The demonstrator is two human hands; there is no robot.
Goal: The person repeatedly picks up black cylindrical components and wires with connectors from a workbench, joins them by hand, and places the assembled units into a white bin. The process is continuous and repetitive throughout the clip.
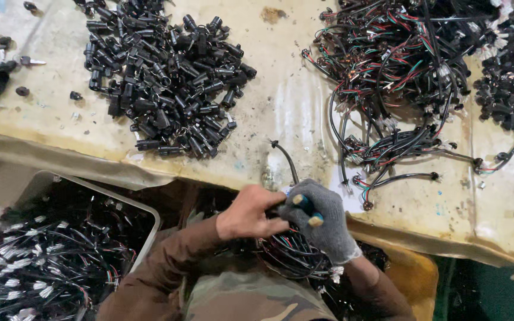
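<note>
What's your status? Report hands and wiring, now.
Left hand bare, fingers on black cable. Right hand gloved, gripping blue-handled tool. Wire bundle in lap. Nothing blocking.

Left hand (250, 213), bare, reaches from the 8 o'clock side on a brown-sleeved forearm, its fingers curled and pinched toward 3 o'clock. Right hand (321, 221), in a grey knit glove, rises from 5 o'clock with its fingers closed in a fist. The two hands touch just below centre, fingertips meeting.

Stained cream worktable (287, 101); grey bin (150, 217) lower left; dim floor.
</note>
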